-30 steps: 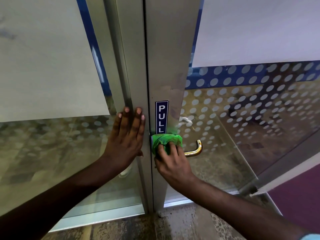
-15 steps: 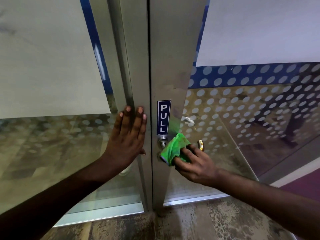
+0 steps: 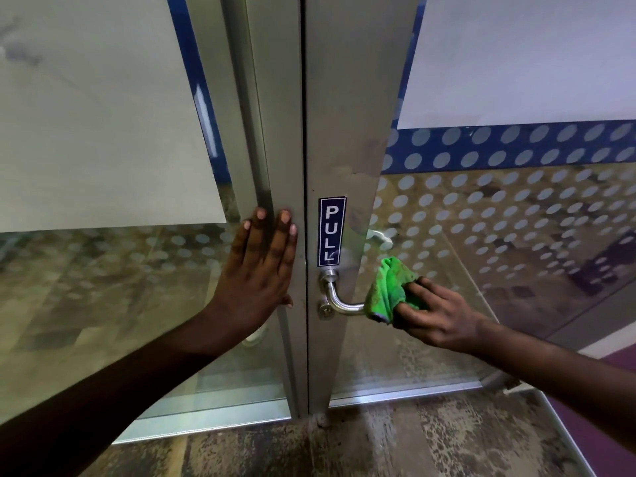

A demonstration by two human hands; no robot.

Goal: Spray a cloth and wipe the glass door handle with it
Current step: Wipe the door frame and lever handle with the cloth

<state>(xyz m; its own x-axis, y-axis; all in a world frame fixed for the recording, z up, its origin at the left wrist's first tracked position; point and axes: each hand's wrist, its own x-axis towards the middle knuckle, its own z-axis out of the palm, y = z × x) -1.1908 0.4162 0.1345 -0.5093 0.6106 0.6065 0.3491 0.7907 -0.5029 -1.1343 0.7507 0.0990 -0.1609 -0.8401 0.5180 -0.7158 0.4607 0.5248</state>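
Right of PULL sign | I see right hand clamping green cloth around handle bar, axis horizontal | left hand flat, fingers apart, on frame.

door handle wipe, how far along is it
Done: the green cloth is already on the door handle, no spray bottle in view. In hand: the right hand grips the cloth around the lever's outer end; the left hand lies flat on the frame. Left: the bare bend and base.

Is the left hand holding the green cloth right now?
No. The left hand lies flat and empty on the metal door frame, while the right hand grips the green cloth.
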